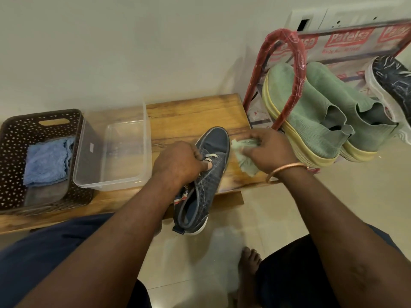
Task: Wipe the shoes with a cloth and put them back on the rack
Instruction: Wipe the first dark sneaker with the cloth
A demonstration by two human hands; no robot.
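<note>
Wooden bench [193, 116] against a pale wall, tiled floor below. Your stock reads:

1. Blue sneaker [213, 156], centre of view. Toe points to twelve o'clock over the bench and the heel passes the near edge at six. Whether the toe rests on the wood cannot be told.
2. Your left hand [178, 162] grips the sneaker across the laces, fingers curled round the upper. The fingertips are mostly hidden.
3. Pale green cloth [243, 160], at three o'clock of the sneaker, bunched. Your right hand [271, 150] pinches it, fingers drawn together. Contact with the sole is unclear.
4. Red-framed rack [298, 70], at two o'clock, holding a pair of green shoes [311, 112]. One dark shoe [391, 81] is cut off at the picture's edge.
5. Clear plastic tub [111, 152], at nine o'clock.
6. Brown basket [13, 152], beyond the tub, partly cropped, with a blue cloth [46, 161] inside.
</note>
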